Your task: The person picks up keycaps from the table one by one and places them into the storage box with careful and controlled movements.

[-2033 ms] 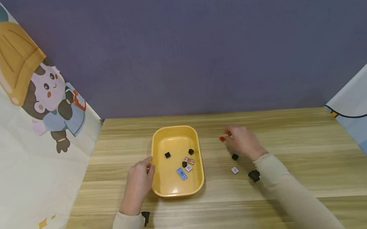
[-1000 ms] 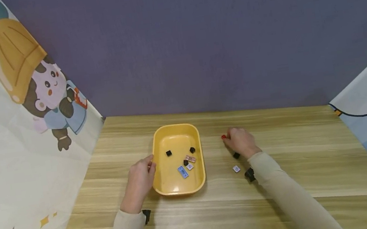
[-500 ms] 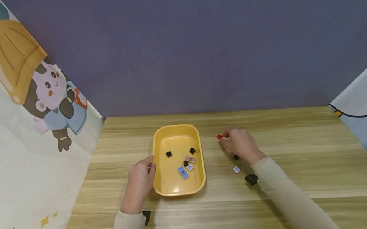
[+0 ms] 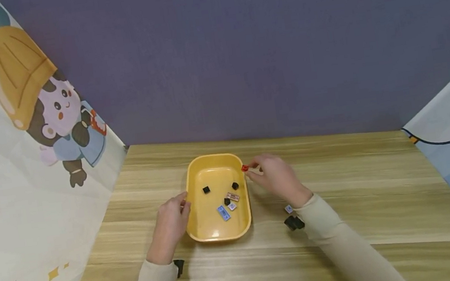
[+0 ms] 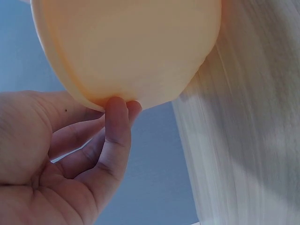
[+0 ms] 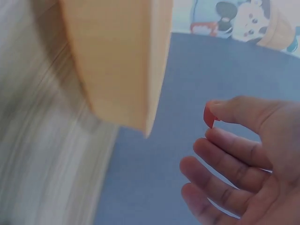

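Observation:
A yellow plastic tray stands on the table, its left rim pinched between the thumb and fingers of my left hand. Close up, those fingertips press the rim from below in the left wrist view. Thumb and forefinger of my right hand pinch a small red block at the tray's right rim. The same red block shows beside the tray wall in the right wrist view, the other fingers spread. In the tray lie several small black blocks, a blue tile, a pinkish tile and a white tile.
Another white tile lies on the wooden table, right of the tray and close to my right wrist. A dark blue-grey backdrop rises behind the table. Printed white cloths flank it on both sides.
My right hand has taken hold of the red block, lifted it and carried it left to the tray's rim. The loose black block is hidden now. My left hand stays at the rim.

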### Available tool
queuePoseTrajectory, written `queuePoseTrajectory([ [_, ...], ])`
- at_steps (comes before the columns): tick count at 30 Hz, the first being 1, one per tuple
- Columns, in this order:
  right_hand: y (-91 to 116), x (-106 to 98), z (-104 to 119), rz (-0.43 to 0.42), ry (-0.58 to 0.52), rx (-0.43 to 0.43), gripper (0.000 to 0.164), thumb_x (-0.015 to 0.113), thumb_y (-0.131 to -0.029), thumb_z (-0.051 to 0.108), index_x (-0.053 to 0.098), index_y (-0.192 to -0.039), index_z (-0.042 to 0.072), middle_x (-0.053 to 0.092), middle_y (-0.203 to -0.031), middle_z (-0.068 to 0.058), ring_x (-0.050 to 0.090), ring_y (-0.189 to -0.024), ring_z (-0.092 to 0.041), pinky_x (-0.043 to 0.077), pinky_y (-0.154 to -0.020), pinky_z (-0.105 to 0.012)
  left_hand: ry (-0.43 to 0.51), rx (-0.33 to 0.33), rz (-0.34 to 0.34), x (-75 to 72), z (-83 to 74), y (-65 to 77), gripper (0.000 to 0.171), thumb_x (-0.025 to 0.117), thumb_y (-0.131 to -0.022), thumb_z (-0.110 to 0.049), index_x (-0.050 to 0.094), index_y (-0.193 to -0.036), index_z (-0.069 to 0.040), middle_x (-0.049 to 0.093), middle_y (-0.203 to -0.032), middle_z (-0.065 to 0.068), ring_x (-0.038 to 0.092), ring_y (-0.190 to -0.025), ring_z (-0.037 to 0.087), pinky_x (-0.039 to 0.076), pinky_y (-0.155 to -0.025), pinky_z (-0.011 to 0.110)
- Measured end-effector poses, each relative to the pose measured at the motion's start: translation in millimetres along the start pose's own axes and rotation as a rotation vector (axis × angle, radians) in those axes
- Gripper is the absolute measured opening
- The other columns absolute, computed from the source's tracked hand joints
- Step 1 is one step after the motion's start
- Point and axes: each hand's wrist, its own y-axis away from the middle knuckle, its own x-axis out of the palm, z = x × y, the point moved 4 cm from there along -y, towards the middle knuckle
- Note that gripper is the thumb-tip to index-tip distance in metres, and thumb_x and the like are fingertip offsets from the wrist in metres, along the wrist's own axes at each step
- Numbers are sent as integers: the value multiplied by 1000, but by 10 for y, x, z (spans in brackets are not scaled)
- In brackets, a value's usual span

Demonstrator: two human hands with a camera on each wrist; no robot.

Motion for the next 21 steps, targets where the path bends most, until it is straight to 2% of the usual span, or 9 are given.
queuePoseTrajectory([
  [11, -68, 86, 478, 0, 0, -156, 19, 76, -91, 23, 72, -101, 9, 69, -97, -5, 65, -77, -17, 54, -62, -26, -10, 5, -13, -9, -3, 7, 34, 66, -94, 1, 61, -126, 12, 70, -93, 19, 65, -70, 21, 55, -55, 22],
  [17, -99, 148, 584, 22, 8, -162, 19, 75, -91, 26, 72, -101, 10, 69, -98, -1, 65, -83, -15, 55, -68, -27, -11, -10, 3, -6, -6, 6, 35, 65, -94, 0, 61, -127, 11, 70, -95, 19, 65, -71, 20, 55, -56, 22],
  [21, -101, 185, 605, 29, -11, -159, 22, 74, -92, 28, 72, -105, 9, 69, -101, -2, 66, -81, -15, 55, -66, -26, -11, -17, 5, -2, -9, 1, 35, 65, -95, 0, 61, -128, 10, 70, -95, 18, 65, -71, 20, 55, -56, 21],
])
